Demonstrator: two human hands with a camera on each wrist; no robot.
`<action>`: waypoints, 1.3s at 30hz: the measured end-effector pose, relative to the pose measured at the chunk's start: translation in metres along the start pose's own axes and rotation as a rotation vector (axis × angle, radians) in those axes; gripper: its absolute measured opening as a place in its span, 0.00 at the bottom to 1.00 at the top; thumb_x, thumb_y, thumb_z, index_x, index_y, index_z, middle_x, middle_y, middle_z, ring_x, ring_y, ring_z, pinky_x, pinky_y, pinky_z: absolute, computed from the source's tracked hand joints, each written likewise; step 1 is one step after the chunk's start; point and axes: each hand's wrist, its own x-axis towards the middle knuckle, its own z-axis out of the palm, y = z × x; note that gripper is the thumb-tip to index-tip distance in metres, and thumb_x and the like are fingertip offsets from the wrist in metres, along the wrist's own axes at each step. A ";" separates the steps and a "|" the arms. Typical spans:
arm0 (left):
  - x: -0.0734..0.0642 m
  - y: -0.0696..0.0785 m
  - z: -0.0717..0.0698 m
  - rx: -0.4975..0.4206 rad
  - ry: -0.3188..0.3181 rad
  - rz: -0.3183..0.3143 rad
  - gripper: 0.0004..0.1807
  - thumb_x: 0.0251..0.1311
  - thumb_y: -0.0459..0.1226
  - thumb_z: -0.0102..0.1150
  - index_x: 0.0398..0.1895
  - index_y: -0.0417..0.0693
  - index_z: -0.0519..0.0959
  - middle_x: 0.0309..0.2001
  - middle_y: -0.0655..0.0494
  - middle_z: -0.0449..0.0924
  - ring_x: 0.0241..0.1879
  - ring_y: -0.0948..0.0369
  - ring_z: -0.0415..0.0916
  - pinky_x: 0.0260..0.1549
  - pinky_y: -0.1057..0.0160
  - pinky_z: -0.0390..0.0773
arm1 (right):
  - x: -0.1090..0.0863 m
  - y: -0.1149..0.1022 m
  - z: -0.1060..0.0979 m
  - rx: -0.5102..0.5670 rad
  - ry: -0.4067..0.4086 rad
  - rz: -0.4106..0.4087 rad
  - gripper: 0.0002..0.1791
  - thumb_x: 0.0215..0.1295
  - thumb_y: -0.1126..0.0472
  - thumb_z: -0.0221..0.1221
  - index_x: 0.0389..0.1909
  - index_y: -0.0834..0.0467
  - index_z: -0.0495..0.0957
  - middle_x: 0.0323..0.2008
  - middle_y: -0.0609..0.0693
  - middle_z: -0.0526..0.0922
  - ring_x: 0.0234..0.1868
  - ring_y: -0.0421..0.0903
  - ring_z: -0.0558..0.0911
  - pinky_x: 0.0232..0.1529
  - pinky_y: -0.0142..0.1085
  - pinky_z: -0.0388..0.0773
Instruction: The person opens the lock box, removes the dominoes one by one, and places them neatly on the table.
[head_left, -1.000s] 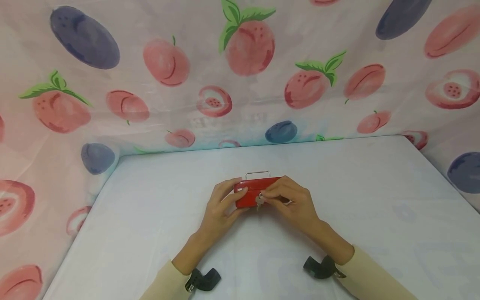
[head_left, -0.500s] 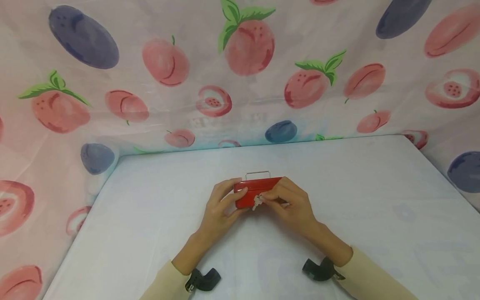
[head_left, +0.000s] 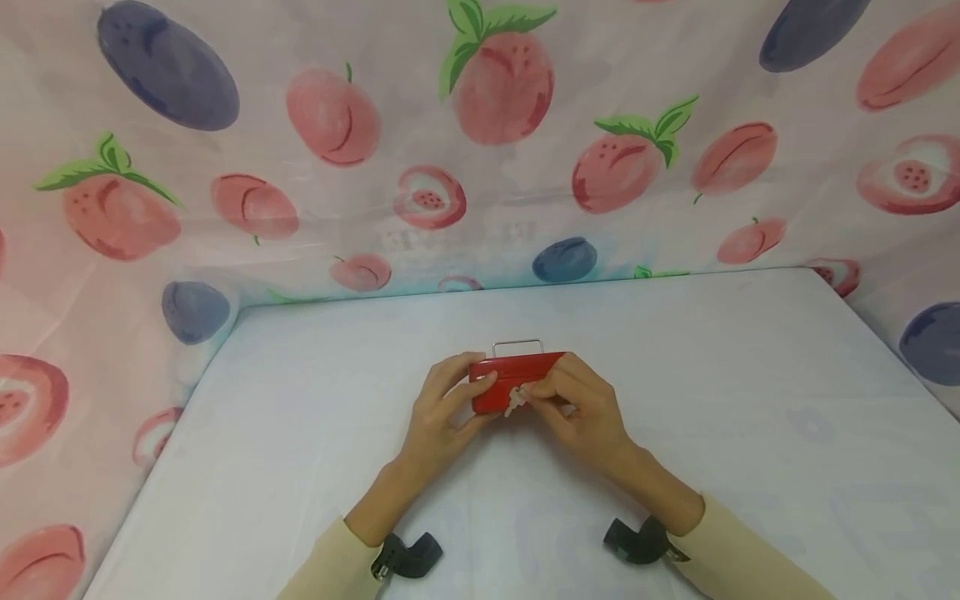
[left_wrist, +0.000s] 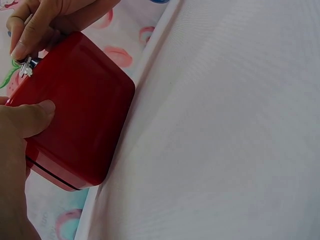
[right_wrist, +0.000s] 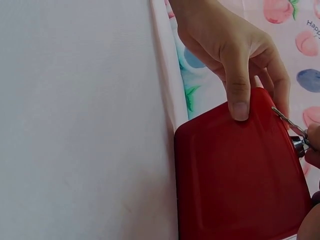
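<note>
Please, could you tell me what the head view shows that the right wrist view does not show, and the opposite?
Only the head view: the wire handle, the beige sleeves and the black wrist devices.

Only the right wrist view: the metal lock cylinder and the printed word "Happy".

Both: the red box, the left hand holding it, the right hand pinching the keys, the white surface and fruit-patterned cloth.

The red cash box (left_wrist: 87,110) looks like smooth, glossy painted metal, its wire handle (head_left: 517,342) and keys (left_wrist: 26,69) shiny metal, the white table cover (head_left: 712,375) matt cloth.
</note>
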 end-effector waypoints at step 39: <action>0.003 0.005 -0.003 -0.038 -0.042 -0.079 0.33 0.43 0.26 0.73 0.58 0.46 0.75 0.61 0.43 0.69 0.61 0.48 0.64 0.48 0.49 0.78 | 0.003 0.012 -0.044 -0.177 -0.077 0.168 0.18 0.53 0.65 0.69 0.47 0.56 0.82 0.45 0.47 0.81 0.48 0.45 0.76 0.38 0.29 0.77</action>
